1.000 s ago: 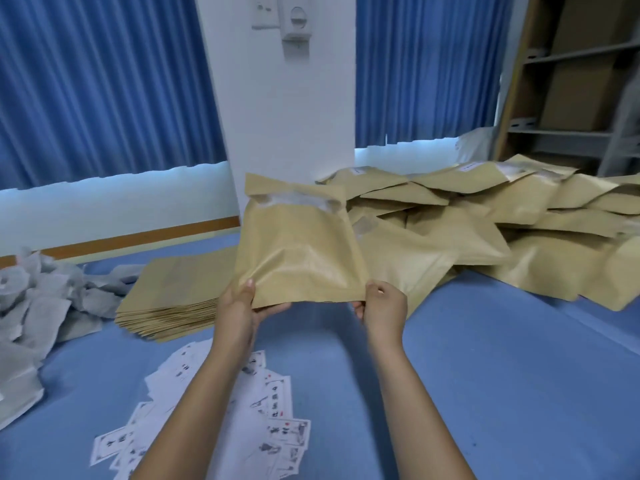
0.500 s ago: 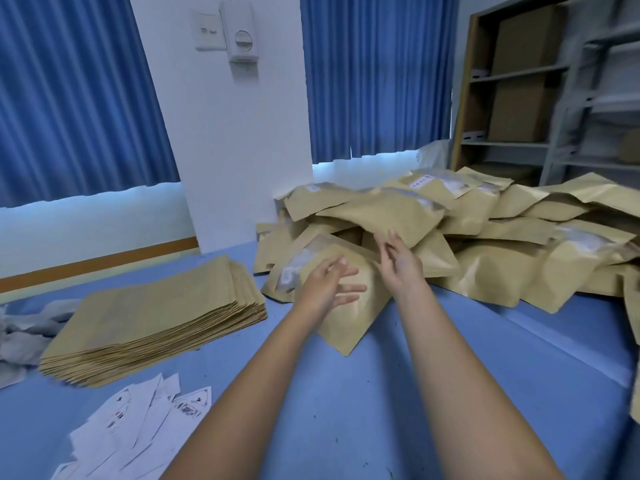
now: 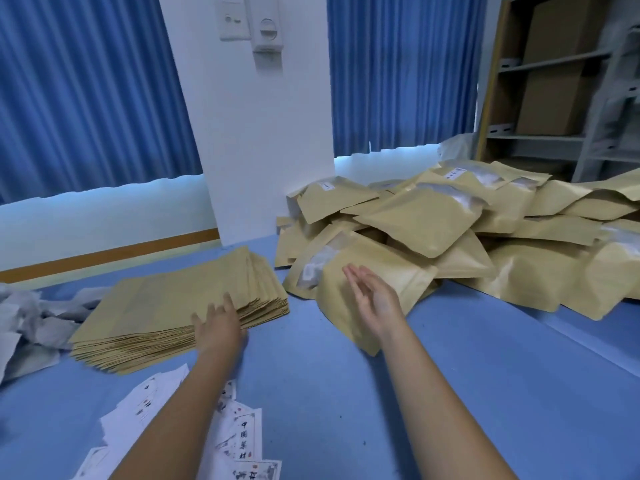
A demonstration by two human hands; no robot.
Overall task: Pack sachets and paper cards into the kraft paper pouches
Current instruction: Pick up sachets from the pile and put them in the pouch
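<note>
At the far left edge, crumpled grey sachets (image 3: 31, 327) lie in a loose pile on the blue table (image 3: 450, 375). Just right of them sits a stack of flat kraft pouches (image 3: 156, 306), and printed paper cards (image 3: 246, 441) are scattered nearer the person. The left hand (image 3: 218, 327) reaches over the stack's near edge, fingers straight and spread apart; blur hides whether they touch it. The right hand (image 3: 374, 299) hovers with its palm turned inward, fingers straight and close together, holding nothing, above a filled pouch (image 3: 398, 265) lying at the front of a heap of filled pouches (image 3: 502, 244) on the right
</note>
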